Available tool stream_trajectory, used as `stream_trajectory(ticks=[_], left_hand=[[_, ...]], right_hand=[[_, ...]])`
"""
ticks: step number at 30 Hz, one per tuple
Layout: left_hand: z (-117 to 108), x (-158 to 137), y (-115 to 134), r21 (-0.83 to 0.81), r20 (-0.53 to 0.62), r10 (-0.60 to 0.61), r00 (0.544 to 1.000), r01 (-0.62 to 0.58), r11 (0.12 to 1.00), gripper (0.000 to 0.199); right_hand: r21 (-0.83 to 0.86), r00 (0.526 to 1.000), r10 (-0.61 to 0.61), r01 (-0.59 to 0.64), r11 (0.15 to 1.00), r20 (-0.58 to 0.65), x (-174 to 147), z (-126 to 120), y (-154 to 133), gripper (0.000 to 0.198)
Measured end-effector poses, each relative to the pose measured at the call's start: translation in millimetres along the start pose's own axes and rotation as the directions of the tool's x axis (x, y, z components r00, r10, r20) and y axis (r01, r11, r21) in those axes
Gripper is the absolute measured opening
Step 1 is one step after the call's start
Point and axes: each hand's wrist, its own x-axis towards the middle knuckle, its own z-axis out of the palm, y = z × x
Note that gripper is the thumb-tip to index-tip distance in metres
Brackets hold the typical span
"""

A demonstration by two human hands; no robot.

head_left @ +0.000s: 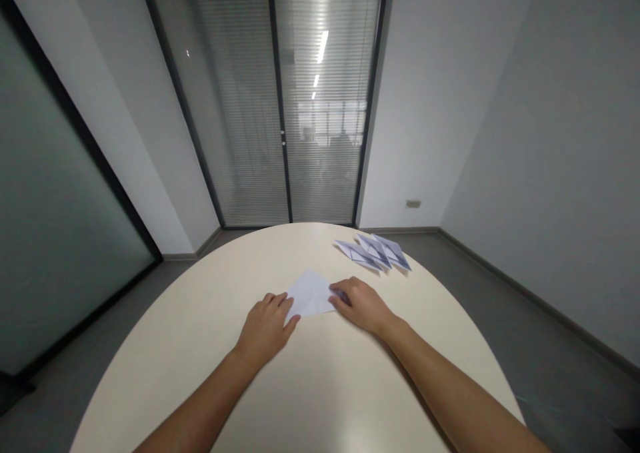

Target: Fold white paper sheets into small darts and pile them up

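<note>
A folded piece of white paper [311, 293] lies on the round table in front of me, with a pointed top and a nearly straight lower edge. My left hand [267, 325] rests at its left side, fingertips on the paper and thumb spread apart near the lower left corner. At the opposite side, my right hand [361, 304] has its fingers and thumb closed around the right corner, where a shaded bit of paper shows between them. Part of each side corner is hidden under the fingers. Beyond my right hand lie folded paper pieces [373, 252], pointed at both ends and overlapping in a row.
The cream round table [300, 386] has its curved far edge just behind the folded pieces. Past it stand a glass door with blinds [325, 173] and a pale wall [425, 106] with a small socket plate [413, 204]. Grey floor [500, 300] surrounds the table.
</note>
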Motion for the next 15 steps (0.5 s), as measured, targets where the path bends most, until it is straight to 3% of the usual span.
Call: stream_trajectory(ticks=[6,15], left_hand=[[-0.4,1.6,-0.8,0.018,0.008,-0.008,1.000,0.008,1.000,0.034],[2.6,1.1,-1.8,0.023,0.010,-0.023,1.000,0.023,0.999,0.035]], right_hand=[[0.043,0.990,-0.112,0.109,0.993,0.090,-3.4,-4.1,-2.4,0.055],[0.091,0.981,-0.121,0.108,0.990,0.152,-3.3,-5.5,1.7,0.035]])
